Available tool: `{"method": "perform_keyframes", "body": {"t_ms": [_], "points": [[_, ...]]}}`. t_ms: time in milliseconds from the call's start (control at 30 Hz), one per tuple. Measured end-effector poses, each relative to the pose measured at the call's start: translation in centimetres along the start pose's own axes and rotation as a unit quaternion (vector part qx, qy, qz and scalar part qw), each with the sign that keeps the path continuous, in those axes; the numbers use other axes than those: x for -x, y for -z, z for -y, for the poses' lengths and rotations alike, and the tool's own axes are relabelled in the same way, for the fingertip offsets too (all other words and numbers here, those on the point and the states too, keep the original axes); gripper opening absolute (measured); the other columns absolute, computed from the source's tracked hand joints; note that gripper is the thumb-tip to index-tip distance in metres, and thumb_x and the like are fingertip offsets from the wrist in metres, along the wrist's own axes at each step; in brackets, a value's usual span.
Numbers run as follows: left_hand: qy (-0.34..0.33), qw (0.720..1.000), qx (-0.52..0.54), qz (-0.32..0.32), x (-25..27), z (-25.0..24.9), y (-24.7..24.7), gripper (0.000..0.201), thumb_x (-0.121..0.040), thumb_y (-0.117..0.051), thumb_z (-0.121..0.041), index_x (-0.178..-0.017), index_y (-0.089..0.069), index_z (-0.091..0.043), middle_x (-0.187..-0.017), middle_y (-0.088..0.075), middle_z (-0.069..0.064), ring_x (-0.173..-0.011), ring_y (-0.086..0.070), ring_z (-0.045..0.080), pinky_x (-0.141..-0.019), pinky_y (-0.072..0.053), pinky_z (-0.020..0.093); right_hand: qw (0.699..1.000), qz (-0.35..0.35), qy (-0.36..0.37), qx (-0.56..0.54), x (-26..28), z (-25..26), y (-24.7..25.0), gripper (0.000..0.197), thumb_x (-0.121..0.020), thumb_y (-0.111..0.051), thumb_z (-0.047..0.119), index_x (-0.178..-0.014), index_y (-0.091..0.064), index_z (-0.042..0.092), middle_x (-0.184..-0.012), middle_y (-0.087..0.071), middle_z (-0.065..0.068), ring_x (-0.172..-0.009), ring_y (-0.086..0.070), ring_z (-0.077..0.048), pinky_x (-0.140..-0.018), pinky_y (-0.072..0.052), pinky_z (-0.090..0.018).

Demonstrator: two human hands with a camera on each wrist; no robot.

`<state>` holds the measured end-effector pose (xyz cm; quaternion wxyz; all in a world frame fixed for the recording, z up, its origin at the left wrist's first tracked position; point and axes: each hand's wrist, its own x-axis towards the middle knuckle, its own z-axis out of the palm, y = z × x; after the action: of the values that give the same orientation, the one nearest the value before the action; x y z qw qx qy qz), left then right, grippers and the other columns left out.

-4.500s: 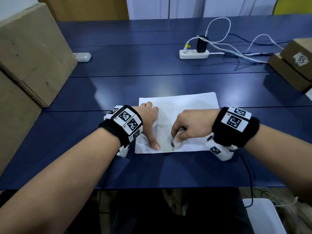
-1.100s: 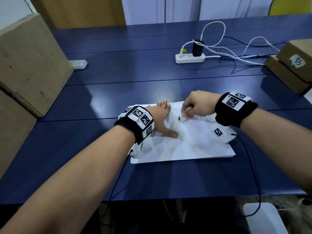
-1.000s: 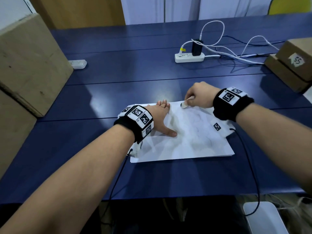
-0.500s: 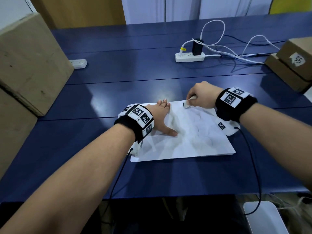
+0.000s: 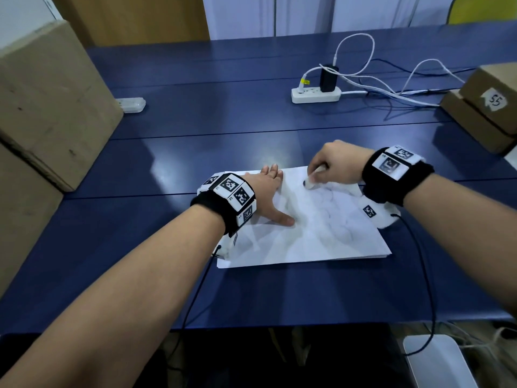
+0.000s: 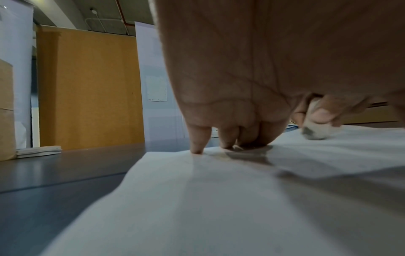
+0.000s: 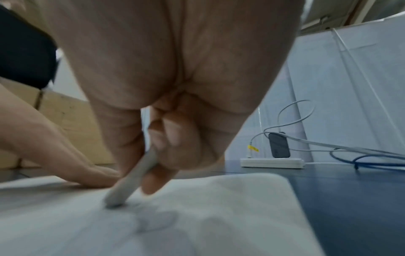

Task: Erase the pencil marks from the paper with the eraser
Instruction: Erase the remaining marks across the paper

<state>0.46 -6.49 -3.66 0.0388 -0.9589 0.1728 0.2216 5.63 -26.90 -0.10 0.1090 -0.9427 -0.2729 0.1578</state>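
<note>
On the table: a broad dark-blue table (image 5: 195, 152) with plank seams; it looks hard and smooth, so I'd expect a loose sheet to slide on it.
Room: a wooden panel and pale partitions stand behind; cardboard boxes (image 5: 47, 107) sit at the far left, more boxes at the right edge.
Clutter: a power strip (image 5: 316, 95) with white cables lies well beyond the sheet, clear of the work.
Paper: the paper (image 5: 307, 236) lies flat near the front edge, faint grey pencil marks (image 5: 335, 219) over its right half. Thin and limp, it would likely buckle or tear under a hard rub, so it wants pinning close to the rubbed spot.
Left hand: the left hand (image 5: 268, 191) lies spread flat, fingers straight, pressing the sheet's far left part and gripping nothing.
Right hand: the right hand (image 5: 335, 166) pinches the eraser between thumb and curled fingers, close to its tip.
Eraser: the eraser (image 5: 310, 182) is small, white and grey-smudged at the end, its tip touching the sheet near the far edge. It looks soft and slightly bendy; a hold low down seems best.
</note>
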Motion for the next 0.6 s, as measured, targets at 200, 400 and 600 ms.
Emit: {"method": "perform_keyframes", "body": {"t_ms": [200,400,600], "points": [[-0.002,1.000,0.004,0.006,0.0,0.0,0.1,0.133,-0.068,-0.060,-0.081,-0.155,0.009,-0.006,-0.163,0.014,0.008,-0.151,0.006,0.023,-0.121,-0.014,0.048,0.994,0.106,0.026,-0.002,1.0,0.9,-0.2,0.013,-0.081,-0.073,0.037,-0.087,-0.076,0.025,-0.072,-0.073,0.003,-0.063,-0.057,-0.009,-0.068,-0.048,-0.027],[-0.001,1.000,0.005,0.008,0.2,-0.1,0.1,0.132,-0.069,-0.060,-0.080,-0.155,0.009,-0.007,-0.163,0.014,0.008,-0.151,0.006,0.023,-0.121,-0.013,0.050,0.999,-0.026,-0.022,0.021,-0.7,0.1,0.1,0.017,-0.085,-0.066,0.032,-0.094,-0.076,0.021,-0.078,-0.074,0.002,-0.083,-0.064,-0.017,-0.075,-0.049,-0.027],[0.000,1.000,0.016,0.015,0.2,-0.2,0.3,0.134,-0.068,-0.062,-0.079,-0.155,0.010,-0.007,-0.163,0.015,0.007,-0.151,0.008,0.023,-0.121,-0.010,0.051,0.992,0.116,0.048,0.027,0.9,1.6,-0.1,0.008,-0.083,-0.072,0.034,-0.087,-0.075,0.028,-0.071,-0.072,0.007,-0.063,-0.056,-0.002,-0.064,-0.044,-0.021]]}}
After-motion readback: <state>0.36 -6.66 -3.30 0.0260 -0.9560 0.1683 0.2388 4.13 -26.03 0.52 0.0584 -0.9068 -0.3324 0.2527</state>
